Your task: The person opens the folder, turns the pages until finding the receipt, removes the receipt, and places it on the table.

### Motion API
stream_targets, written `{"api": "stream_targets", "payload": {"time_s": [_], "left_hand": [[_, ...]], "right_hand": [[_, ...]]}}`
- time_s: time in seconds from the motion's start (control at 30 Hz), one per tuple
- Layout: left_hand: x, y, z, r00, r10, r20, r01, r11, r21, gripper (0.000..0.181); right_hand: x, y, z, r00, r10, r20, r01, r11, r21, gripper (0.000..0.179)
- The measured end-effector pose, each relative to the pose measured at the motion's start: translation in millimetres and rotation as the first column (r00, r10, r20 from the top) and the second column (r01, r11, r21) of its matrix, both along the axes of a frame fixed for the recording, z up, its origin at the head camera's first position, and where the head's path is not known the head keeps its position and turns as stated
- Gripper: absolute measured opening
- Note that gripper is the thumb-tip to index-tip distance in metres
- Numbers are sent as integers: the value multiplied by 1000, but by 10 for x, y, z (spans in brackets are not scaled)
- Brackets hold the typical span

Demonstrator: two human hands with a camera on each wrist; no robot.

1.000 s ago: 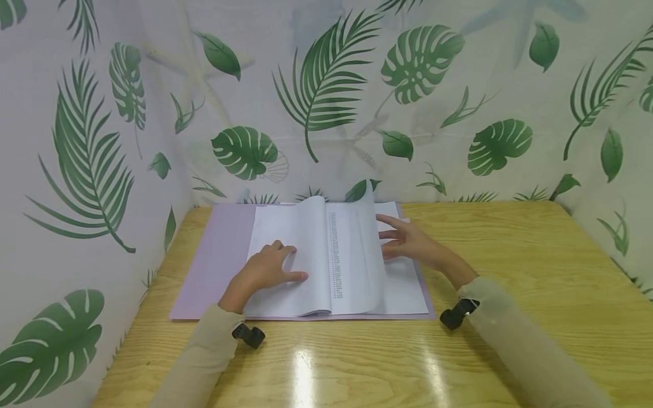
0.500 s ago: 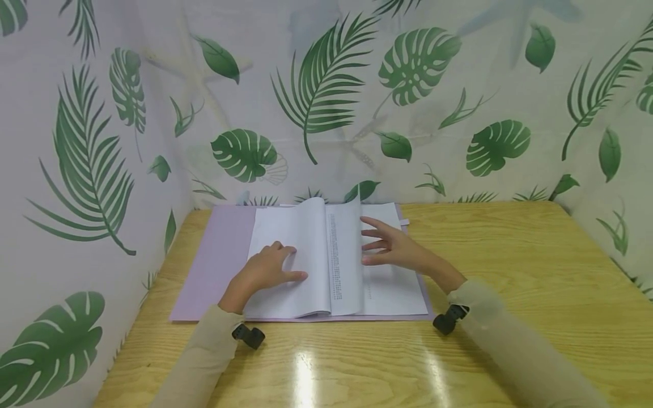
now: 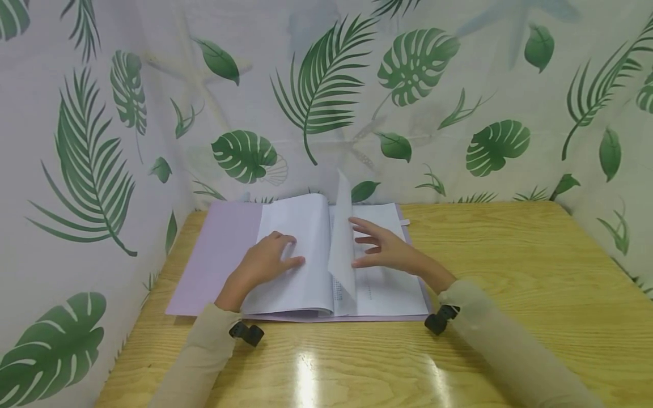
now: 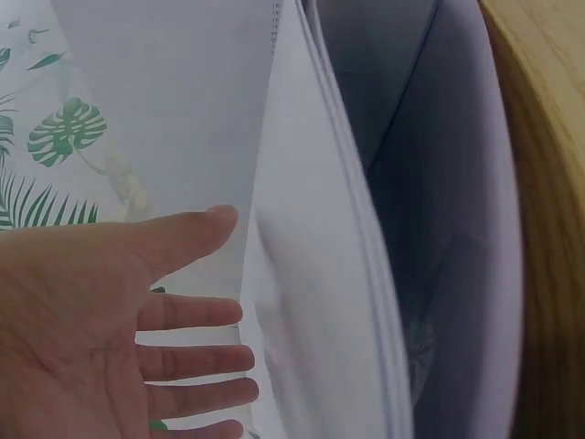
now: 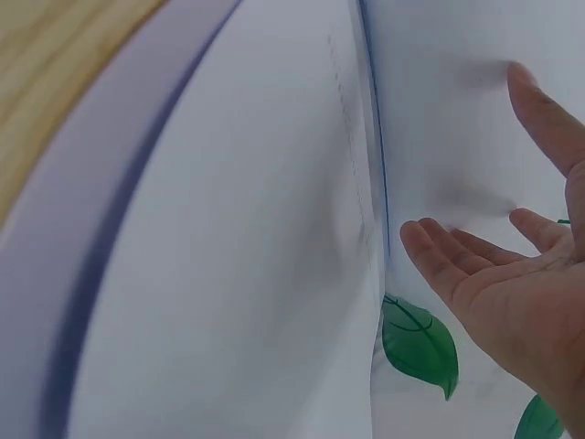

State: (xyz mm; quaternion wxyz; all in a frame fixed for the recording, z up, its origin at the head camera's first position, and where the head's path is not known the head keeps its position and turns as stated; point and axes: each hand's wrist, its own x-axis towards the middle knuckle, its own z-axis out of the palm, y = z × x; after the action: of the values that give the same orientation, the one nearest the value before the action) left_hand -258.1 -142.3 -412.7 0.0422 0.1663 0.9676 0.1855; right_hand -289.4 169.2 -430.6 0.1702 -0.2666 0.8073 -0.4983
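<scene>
A purple folder (image 3: pixel 214 255) of white pages lies spread on the table. My left hand (image 3: pixel 260 263) rests on the turned left-hand pages (image 3: pixel 303 221), fingers extended; the left wrist view shows its thumb and fingers (image 4: pixel 196 363) spread beside the page stack (image 4: pixel 320 256). One sheet (image 3: pixel 343 243) stands nearly upright by the fold, some printed text showing at its foot. My right hand (image 3: pixel 390 249) touches that sheet from the right with spread, gently bent fingers. In the right wrist view two fingertips press the raised sheet (image 5: pixel 448 119), and white pages (image 5: pixel 238 229) lie beneath.
Wooden table (image 3: pixel 515 272) extends to the right of the folder and in front of it. A leaf-patterned cloth (image 3: pixel 428 130) hangs close behind the folder and along both sides. A small white tab (image 3: pixel 405 222) sticks out at the folder's right edge.
The sheet has swung leftward from leaning right to nearly upright, my right hand moving left with it. My left hand has shifted slightly, and the left pages now lift a little at their front edge.
</scene>
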Motion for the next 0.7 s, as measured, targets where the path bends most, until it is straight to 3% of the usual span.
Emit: {"api": "stream_targets", "payload": {"time_s": [0.2, 0.43, 0.57, 0.7], "left_hand": [[23, -31, 107, 997, 6, -80, 4, 993, 120, 54], [63, 14, 279, 984, -15, -177, 66, 956, 285, 51], [87, 96, 334, 982, -59, -182, 111, 950, 291, 55], [101, 191, 290, 984, -120, -134, 150, 959, 239, 60]], "right_hand": [[-2, -68, -7, 1000, 4, -17, -5, 1000, -8, 99], [-1, -144, -6, 999, 5, -42, -4, 1000, 18, 98], [6, -180, 4, 998, 11, -65, -8, 999, 42, 97], [3, -209, 11, 998, 18, -63, -16, 999, 37, 96]]}}
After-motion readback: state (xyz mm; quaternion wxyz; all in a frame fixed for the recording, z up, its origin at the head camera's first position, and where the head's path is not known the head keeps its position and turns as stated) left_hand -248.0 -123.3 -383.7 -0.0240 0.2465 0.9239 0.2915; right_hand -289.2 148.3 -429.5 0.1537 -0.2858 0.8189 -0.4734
